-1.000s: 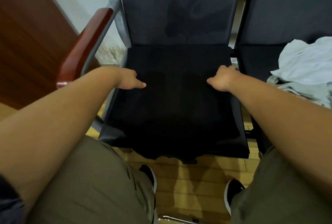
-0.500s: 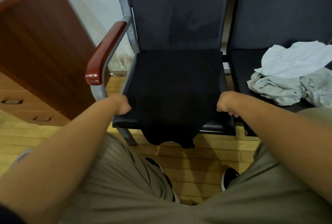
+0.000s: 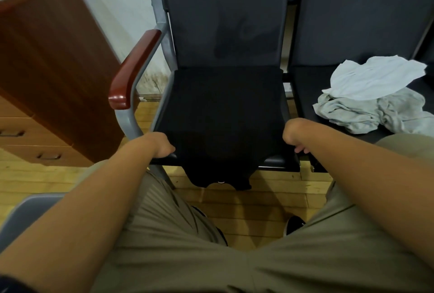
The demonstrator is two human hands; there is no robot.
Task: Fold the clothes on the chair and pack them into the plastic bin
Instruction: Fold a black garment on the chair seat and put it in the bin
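A black garment (image 3: 223, 123) lies spread flat over the seat of the left chair (image 3: 225, 24), its collar end hanging over the front edge. My left hand (image 3: 162, 147) grips the garment's left edge at the seat's front corner. At the right front corner, my right hand (image 3: 293, 137) curls its fingers round the garment's other edge. A crumpled heap of pale grey and white clothes (image 3: 373, 100) sits on the neighbouring chair seat to the right. No plastic bin is in view.
A brown wooden drawer cabinet (image 3: 47, 69) stands at the left against the wall. The chair has a red-brown armrest (image 3: 133, 69) on a grey metal frame. My knees in olive trousers fill the foreground above a wooden floor (image 3: 234, 201).
Both hands slid from the middle of the seat back to its front corners along the garment's sides. The view pulled back, and the garment now hangs further over the front edge.
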